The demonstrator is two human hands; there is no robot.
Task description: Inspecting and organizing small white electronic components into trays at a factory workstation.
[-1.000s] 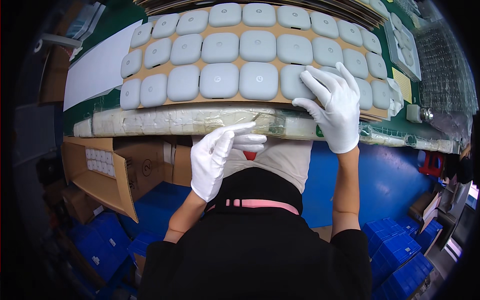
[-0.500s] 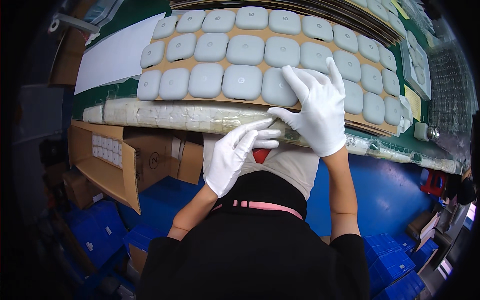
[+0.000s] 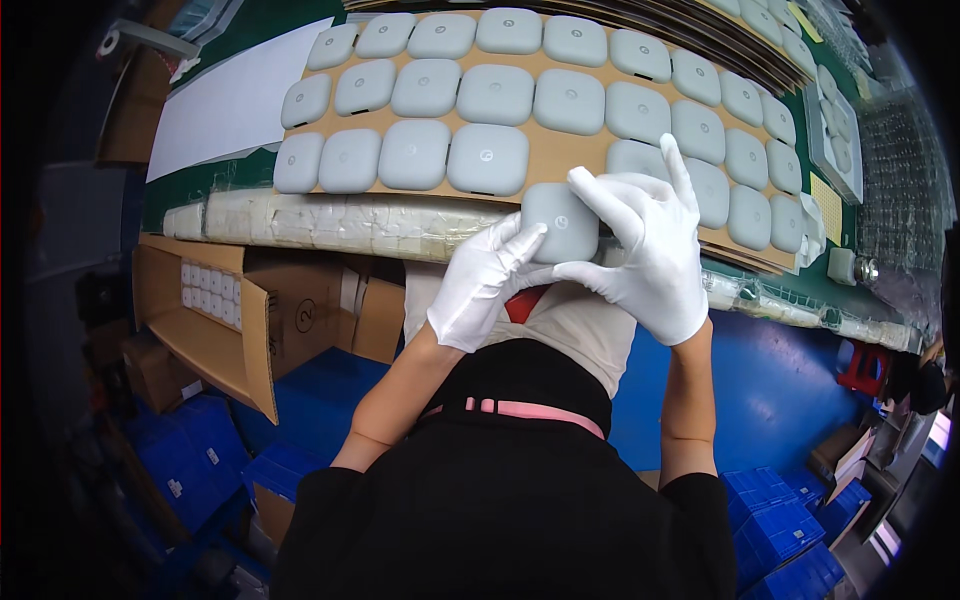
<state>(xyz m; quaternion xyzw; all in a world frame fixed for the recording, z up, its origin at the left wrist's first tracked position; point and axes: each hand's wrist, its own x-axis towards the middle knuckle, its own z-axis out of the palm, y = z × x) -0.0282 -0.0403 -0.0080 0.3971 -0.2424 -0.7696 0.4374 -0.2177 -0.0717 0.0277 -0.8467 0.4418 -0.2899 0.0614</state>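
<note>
- Head view: two hands in white gloves are close together, in front of the bench (image 3: 245,172).
- One smooth grey block (image 3: 560,222) is up off the bench, between the two hands, over the near edge. It has one small round mark on its face.
- The left hand (image 3: 485,280) has its grip on the block, with the thumb on its face at the lower left side.
- The right hand (image 3: 645,250) has its grip on the block too. One finger is at the top right corner and the thumb is at the bottom.
- Behind the hands is one brown cardboard sheet (image 3: 560,155). On it I count 26 more grey blocks (image 3: 487,160), in three rows.
- The back row has nine, the middle row has nine, and the front row has eight.
- The front row has one bare spot, with four blocks on its left and four on its right. The right hand hides some of one.
- One big white paper (image 3: 230,110) lies to the left of the sheet.
- One white tray (image 3: 848,188) is on the right, with grey things in it that are too small to count.
- One open brown box (image 3: 205,352) sits low on the left, with small white things (image 3: 212,294) in it.
- One red stool (image 3: 865,368) is far off on the right.
</note>
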